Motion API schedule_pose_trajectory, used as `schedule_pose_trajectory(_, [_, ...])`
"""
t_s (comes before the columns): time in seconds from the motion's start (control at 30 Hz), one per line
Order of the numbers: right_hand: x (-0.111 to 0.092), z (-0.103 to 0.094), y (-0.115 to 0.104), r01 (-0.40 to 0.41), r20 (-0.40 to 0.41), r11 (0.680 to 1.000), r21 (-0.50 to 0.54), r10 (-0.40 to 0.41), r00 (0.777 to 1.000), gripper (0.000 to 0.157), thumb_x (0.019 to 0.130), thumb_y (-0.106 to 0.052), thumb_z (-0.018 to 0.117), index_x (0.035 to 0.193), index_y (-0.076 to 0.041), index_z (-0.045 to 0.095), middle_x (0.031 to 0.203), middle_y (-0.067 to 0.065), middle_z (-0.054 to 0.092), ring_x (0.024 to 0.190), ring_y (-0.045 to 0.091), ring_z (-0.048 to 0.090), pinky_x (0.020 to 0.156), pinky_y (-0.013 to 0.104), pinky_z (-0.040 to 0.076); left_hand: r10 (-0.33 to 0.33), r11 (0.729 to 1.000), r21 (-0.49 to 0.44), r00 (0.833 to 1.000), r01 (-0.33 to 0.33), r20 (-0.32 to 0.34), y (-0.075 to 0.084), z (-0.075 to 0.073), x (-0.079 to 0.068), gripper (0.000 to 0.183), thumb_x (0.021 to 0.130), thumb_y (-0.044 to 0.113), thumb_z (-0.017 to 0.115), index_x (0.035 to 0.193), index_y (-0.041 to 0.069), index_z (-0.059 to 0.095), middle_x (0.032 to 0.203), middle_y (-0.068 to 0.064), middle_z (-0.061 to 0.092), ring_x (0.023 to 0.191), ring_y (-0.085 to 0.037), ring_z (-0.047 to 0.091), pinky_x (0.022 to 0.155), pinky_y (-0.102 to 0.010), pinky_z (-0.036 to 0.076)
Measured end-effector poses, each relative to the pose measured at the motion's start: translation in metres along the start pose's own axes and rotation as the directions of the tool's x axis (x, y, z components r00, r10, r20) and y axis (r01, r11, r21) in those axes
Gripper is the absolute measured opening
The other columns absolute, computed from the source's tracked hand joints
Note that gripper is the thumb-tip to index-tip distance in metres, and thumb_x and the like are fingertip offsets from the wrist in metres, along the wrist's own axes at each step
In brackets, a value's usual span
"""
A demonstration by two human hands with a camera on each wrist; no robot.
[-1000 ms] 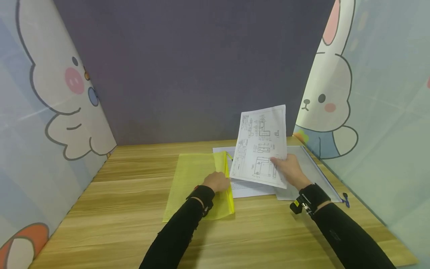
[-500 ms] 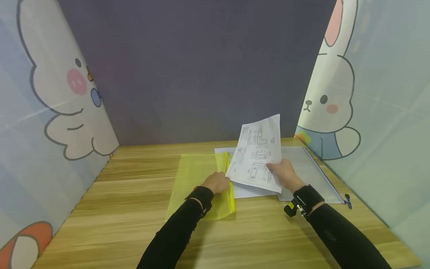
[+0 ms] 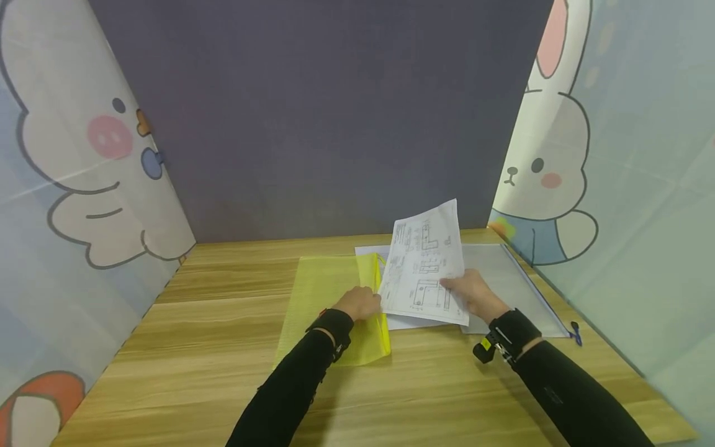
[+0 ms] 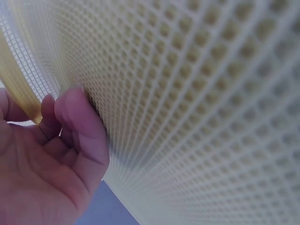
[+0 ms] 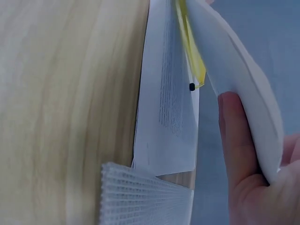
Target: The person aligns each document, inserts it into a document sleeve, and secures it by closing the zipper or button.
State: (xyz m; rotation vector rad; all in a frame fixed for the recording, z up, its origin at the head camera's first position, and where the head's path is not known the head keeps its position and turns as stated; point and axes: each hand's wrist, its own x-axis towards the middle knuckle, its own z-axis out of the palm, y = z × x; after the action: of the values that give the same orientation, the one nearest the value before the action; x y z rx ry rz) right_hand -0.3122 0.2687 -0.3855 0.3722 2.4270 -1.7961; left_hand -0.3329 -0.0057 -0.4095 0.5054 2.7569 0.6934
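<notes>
Paper (image 3: 416,264) lowered since the earlier frame; left hand (image 3: 360,303) pinches yellow pouch (image 3: 324,288), right hand (image 3: 473,292) paper. Likely light, bendable: best held near edges.

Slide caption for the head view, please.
Left hand grips a yellow mesh pouch near its right edge; right hand holds paper printed with technical drawings.

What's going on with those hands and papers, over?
Left hand gripping yellow pouch at its right edge. Right hand holding drawing, tilted, near that edge; can't tell if inserted. No obstacle seen; printed page lies below drawing.
</notes>
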Motion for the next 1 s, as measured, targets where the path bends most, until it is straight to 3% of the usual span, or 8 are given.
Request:
schedule_pose_trajectory(0.2, [-0.006, 0.001, 0.001, 0.0, 0.071, 0.999, 0.032, -0.003, 0.997, 0.053, 0.101, -0.007, 0.059, 0.147, 0.01, 0.039, 0.121, 0.025, 0.064, 0.088, 0.026, 0.073, 0.077, 0.041, 0.061, 0.012, 1.0, 0.014, 1.0, -0.012, -0.008, 0.001, 0.002, 0.0, 0.041, 0.106, 0.03, 0.035, 0.071, 0.012, 0.049, 0.07, -0.004, 0.047, 0.06, -0.018, 0.046, 0.057, -0.031, 0.04])
schedule_pose_trajectory(0.5, [-0.016, 0.004, 0.003, -0.019, 0.131, 1.0, 0.013, 0.018, 0.991, 0.05, 0.1, -0.006, 0.062, 0.143, 0.01, 0.043, 0.111, 0.022, 0.069, 0.087, 0.029, 0.074, 0.075, 0.043, 0.062, -0.017, 1.0, 0.014, 1.0, 0.017, -0.001, 0.0, 0.005, 0.003, 0.044, 0.106, 0.028, 0.036, 0.067, 0.012, 0.046, 0.061, -0.003, 0.044, 0.051, -0.017, 0.041, 0.052, -0.031, 0.037])
schedule_pose_trajectory(0.7, [-0.022, 0.004, 0.007, -0.023, 0.143, 0.998, -0.05, 0.03, 0.989, 0.047, 0.099, -0.007, 0.063, 0.14, 0.009, 0.046, 0.108, 0.02, 0.069, 0.085, 0.028, 0.073, 0.073, 0.041, 0.061, -0.014, 1.0, 0.007, 1.0, 0.014, -0.001, 0.0, 0.005, 0.003, 0.045, 0.106, 0.028, 0.036, 0.065, 0.013, 0.046, 0.059, -0.001, 0.041, 0.049, -0.015, 0.038, 0.051, -0.03, 0.035])
schedule_pose_trajectory(1.0, [-0.026, -0.002, 0.013, -0.044, 0.173, 0.998, -0.044, 0.051, 0.984, 0.047, 0.097, -0.006, 0.064, 0.139, 0.008, 0.047, 0.105, 0.018, 0.07, 0.085, 0.03, 0.073, 0.073, 0.043, 0.061, 0.016, 1.0, 0.003, 1.0, -0.016, 0.01, -0.002, 0.005, 0.002, 0.05, 0.107, 0.029, 0.034, 0.061, 0.014, 0.044, 0.059, 0.0, 0.04, 0.05, -0.014, 0.036, 0.054, -0.032, 0.037])
